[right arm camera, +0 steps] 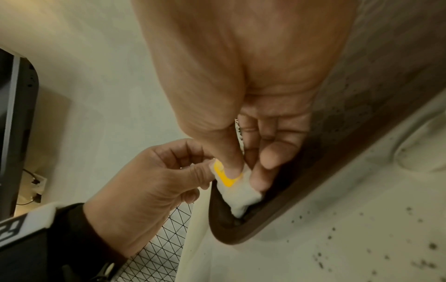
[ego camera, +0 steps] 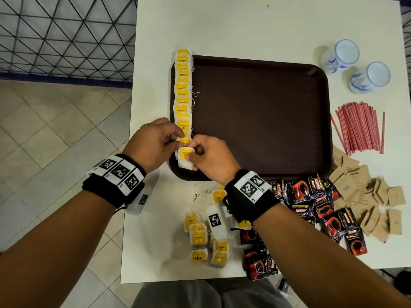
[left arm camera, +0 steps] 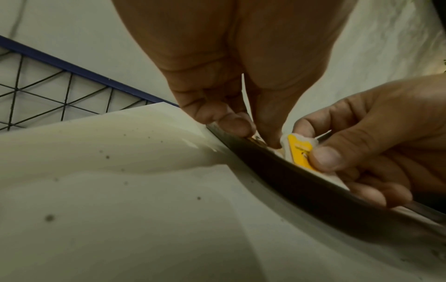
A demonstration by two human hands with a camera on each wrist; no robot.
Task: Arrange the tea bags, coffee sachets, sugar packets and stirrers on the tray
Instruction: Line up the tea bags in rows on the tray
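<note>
A brown tray lies on the white table. A row of yellow-tagged tea bags overlaps down its left edge. My right hand pinches one tea bag at the near end of that row, in the tray's near left corner, thumb on its yellow tag. My left hand is just above, its thumb and forefinger pinching the edge of the row's nearest bag. Loose tea bags, black coffee sachets, brown sugar packets and red stirrers lie on the table off the tray.
Two blue-and-white cups stand right of the tray's far corner. A wire mesh fence runs along the left, over a tiled floor. Dark crumbs speckle the table near the tray's front rim.
</note>
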